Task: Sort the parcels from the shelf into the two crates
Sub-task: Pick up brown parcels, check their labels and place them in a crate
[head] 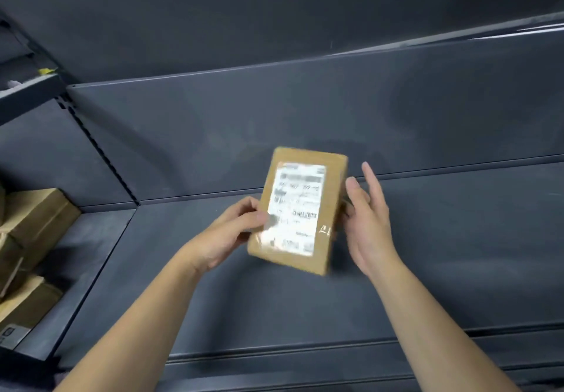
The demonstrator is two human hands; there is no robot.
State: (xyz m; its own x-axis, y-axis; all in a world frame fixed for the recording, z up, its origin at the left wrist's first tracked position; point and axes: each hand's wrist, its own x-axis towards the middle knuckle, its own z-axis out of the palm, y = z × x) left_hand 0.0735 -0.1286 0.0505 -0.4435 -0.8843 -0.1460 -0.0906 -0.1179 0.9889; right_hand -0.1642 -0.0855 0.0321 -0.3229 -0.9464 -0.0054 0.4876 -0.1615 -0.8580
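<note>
A small brown cardboard parcel [331, 208] with a white shipping label on its face is held up in front of the dark grey shelf [427, 254]. My left hand [232, 233] grips its left edge, thumb on the label. At the parcel's right edge is my right hand [369, 224]; its thumb and lower fingers touch the side while the other fingers stretch out straight. The parcel is tilted slightly and hangs above the shelf board. No crates are in view.
Several brown cardboard boxes [33, 233] are stacked in the neighbouring shelf bay at the far left. A slotted upright [100, 153] divides the two bays. The shelf's front lip [305, 352] runs across the bottom, and another shelf board [305, 68] hangs overhead.
</note>
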